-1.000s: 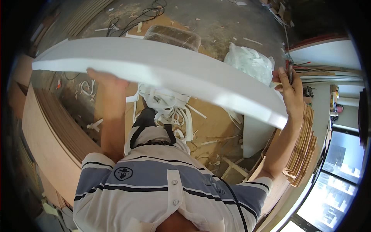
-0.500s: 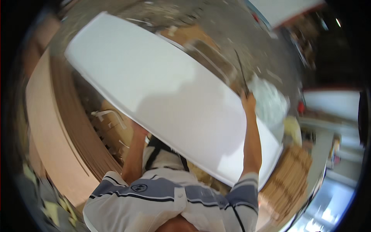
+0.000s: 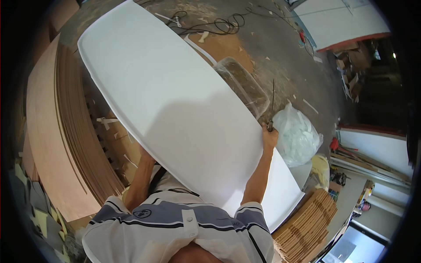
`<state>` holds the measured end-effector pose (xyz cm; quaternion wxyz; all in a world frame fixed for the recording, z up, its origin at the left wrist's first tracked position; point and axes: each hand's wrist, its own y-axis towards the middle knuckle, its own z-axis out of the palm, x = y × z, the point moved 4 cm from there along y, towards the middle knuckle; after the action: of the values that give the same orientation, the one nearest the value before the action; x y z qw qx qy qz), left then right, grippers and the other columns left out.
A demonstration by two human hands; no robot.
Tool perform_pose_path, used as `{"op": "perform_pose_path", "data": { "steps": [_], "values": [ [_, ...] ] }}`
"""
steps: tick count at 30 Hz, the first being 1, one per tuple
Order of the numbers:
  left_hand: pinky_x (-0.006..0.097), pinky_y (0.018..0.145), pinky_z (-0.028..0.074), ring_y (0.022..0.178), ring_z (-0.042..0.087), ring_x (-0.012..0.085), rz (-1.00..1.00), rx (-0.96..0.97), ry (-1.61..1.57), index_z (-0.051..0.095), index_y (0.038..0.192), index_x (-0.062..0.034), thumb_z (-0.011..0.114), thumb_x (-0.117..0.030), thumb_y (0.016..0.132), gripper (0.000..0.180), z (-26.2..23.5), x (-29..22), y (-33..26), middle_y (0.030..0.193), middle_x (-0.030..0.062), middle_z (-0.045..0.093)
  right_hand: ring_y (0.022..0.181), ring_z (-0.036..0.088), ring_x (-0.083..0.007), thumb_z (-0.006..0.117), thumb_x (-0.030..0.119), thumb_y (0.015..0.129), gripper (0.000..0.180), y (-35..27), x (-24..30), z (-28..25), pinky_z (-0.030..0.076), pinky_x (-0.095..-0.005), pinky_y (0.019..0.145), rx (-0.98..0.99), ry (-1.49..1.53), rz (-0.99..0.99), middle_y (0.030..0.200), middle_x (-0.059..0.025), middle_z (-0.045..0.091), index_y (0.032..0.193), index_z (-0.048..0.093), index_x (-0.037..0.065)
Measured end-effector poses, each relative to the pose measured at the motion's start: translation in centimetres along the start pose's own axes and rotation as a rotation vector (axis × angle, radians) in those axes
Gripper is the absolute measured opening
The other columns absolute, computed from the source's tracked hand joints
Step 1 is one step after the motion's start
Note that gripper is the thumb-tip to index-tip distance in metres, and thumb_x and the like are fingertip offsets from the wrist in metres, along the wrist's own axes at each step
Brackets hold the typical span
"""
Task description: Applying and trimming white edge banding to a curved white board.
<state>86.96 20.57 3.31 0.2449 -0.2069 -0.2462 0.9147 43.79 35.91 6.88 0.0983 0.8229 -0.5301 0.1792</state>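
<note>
A large white board (image 3: 175, 101) with rounded corners is held up in front of me, its flat face toward the camera and slanting from upper left to lower right. My right hand (image 3: 269, 136) grips its right edge and also pinches a thin dark tool (image 3: 272, 103) that points upward. My left hand (image 3: 147, 156) reaches up to the board's lower left edge; its fingers are hidden behind the board. Below are my forearms and striped shirt.
A thick stack of thin plywood sheets (image 3: 48, 131) stands at left. On the dusty floor are a clear plastic bin (image 3: 245, 85), a clear bag of white scraps (image 3: 300, 136), black cables (image 3: 210, 24) and stacked brown boards (image 3: 307, 228). Another white panel (image 3: 337, 17) lies far right.
The white board has swung from nearly edge-on and level to face-on and tilted, now covering much of the view. Both hands stayed on its edges and rose with it.
</note>
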Motion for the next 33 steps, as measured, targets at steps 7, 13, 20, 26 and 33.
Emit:
{"op": "perform_pose_path", "data": {
  "steps": [7,13,20,26,33],
  "values": [
    [0.044,0.092,0.052,0.109,0.059,0.0285,0.087,0.004,0.182,0.051,0.131,-0.0019,0.036,-0.056,0.096,0.066,0.7,-4.0,1.8,0.122,0.0131,0.059,0.058,0.052,-0.026,0.08,0.048,0.073,0.053,2.3,5.0,-7.3,0.045,-0.0408,0.061,-0.054,0.18,0.019,0.064,-0.0113,0.062,0.075,0.066,-0.003],
    [0.04,0.087,0.053,0.107,0.059,0.0245,0.023,-0.031,0.32,0.048,0.133,-0.005,0.033,-0.063,0.095,0.071,9.1,-0.4,4.4,0.121,0.0081,0.058,0.062,0.057,-0.0261,0.079,0.06,0.067,0.065,7.8,1.3,-9.0,0.047,-0.0417,0.065,-0.071,0.089,0.086,0.067,-0.0136,0.063,0.073,0.065,-0.003],
    [0.041,0.089,0.052,0.114,0.055,0.0243,-0.283,-0.067,0.571,0.047,0.136,-0.018,0.035,-0.072,0.092,0.071,9.3,3.2,3.6,0.13,0.004,0.054,0.111,0.062,-0.0366,0.074,0.067,0.067,0.094,8.3,-3.0,-5.3,0.049,-0.0398,0.094,-0.003,0.024,0.272,0.119,-0.0258,0.064,0.122,0.06,-0.009],
    [0.05,0.096,0.049,0.122,0.05,0.0279,-0.24,-0.03,0.618,0.041,0.141,-0.0142,0.03,-0.071,0.092,0.076,11.4,4.7,4.8,0.136,0.0052,0.049,0.083,0.067,-0.0349,0.076,0.062,0.07,0.062,7.6,-2.9,-5.4,0.053,-0.0431,0.074,-0.26,0.155,0.209,0.083,-0.017,0.07,0.086,0.068,0.003],
    [0.05,0.103,0.045,0.124,0.049,0.0296,-0.034,0.342,0.95,0.042,0.14,-0.0119,0.033,-0.06,0.094,0.067,10.1,3.9,6.0,0.137,0.0078,0.048,0.081,0.066,-0.0388,0.069,0.045,0.083,0.044,-4.4,-7.9,-16.7,0.051,-0.0453,0.073,-0.307,0.251,0.339,0.08,-0.0206,0.068,0.084,0.065,0.001]
  ]
}}
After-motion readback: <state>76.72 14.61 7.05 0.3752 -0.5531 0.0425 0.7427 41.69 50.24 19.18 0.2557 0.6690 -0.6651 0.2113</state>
